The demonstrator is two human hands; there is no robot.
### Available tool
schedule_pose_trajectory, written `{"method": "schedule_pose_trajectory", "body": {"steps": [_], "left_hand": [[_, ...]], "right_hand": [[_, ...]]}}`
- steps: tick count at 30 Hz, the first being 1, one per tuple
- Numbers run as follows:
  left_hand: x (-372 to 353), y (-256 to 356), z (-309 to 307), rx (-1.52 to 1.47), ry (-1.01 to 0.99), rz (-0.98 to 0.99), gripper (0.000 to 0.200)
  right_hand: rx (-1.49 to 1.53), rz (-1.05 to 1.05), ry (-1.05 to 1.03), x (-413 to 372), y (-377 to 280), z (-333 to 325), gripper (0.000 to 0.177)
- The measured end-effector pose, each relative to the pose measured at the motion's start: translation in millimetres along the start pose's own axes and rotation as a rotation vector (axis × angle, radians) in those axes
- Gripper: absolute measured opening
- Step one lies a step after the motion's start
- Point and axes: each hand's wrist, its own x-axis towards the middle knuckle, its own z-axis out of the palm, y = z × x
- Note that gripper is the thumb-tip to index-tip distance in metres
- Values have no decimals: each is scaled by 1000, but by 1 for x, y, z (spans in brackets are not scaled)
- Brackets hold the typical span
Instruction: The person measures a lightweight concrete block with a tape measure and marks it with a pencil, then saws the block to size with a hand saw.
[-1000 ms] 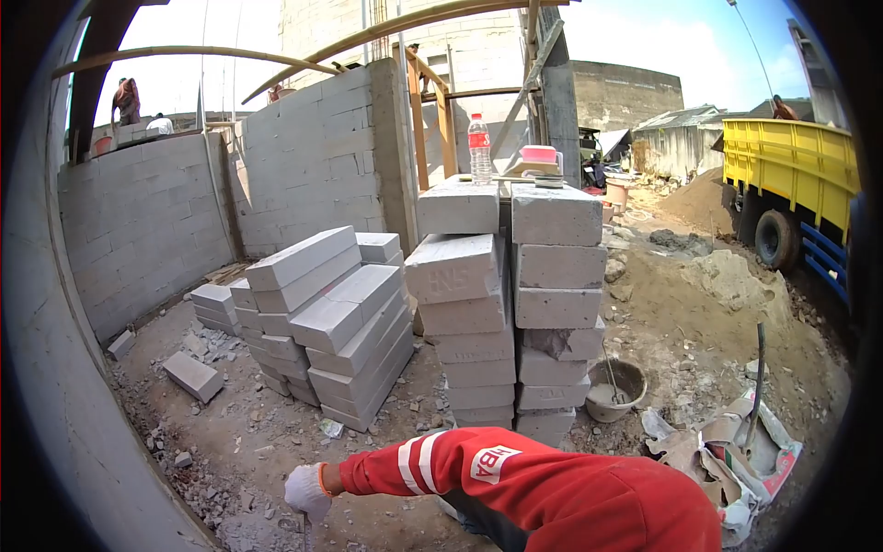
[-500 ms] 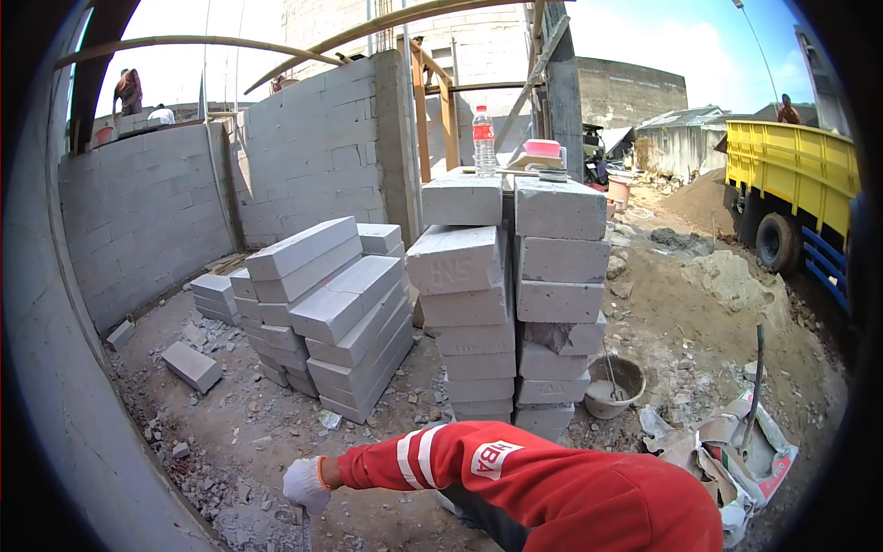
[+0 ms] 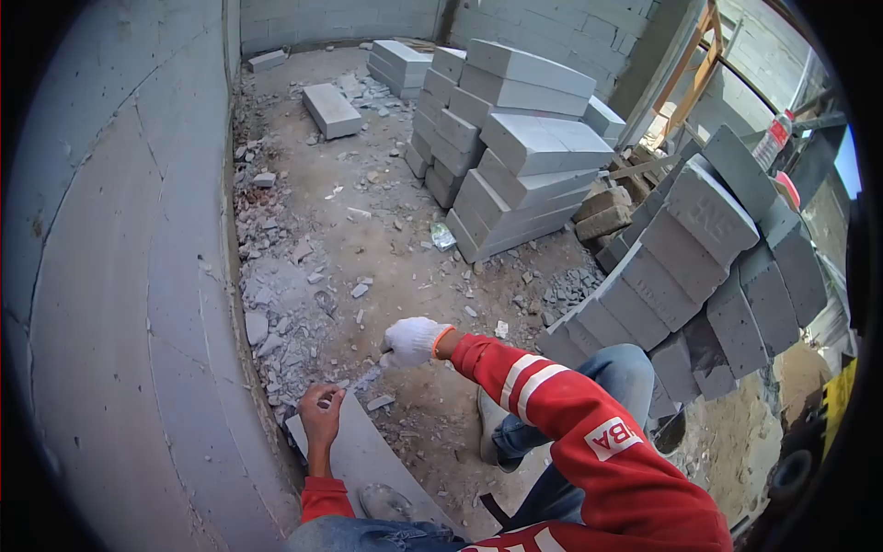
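My gloved right hand is closed over the handle end of what looks like a hand saw. Its thin pale blade is blurred and points down-left, close to my other hand. My bare left hand has its fingers curled, thumb and forefinger bent toward each other; what is in them I cannot make out. It is at the far end of a long grey lightweight block lying on the ground along the wall. My shoe rests on this block.
Along my left runs a grey block wall, with rubble at its foot. Ahead stand stacked blocks and a single block. A taller stack on the right carries a plastic bottle.
My view has swung down and left, from the stacks and truck to the ground by the wall. My left hand, the block and my shoe have come into view; my right hand remains gloved and closed.
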Motion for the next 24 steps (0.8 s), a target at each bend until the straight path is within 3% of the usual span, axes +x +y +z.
{"method": "schedule_pose_trajectory", "body": {"steps": [11, 24], "left_hand": [[-31, -74, -11, 386, 26, -112, 11], [-13, -81, -18, 493, -7, -262, 11]], "right_hand": [[299, -66, -114, 73, 15, 141, 37], [378, -64, -158, 108, 12, 140, 34]]}}
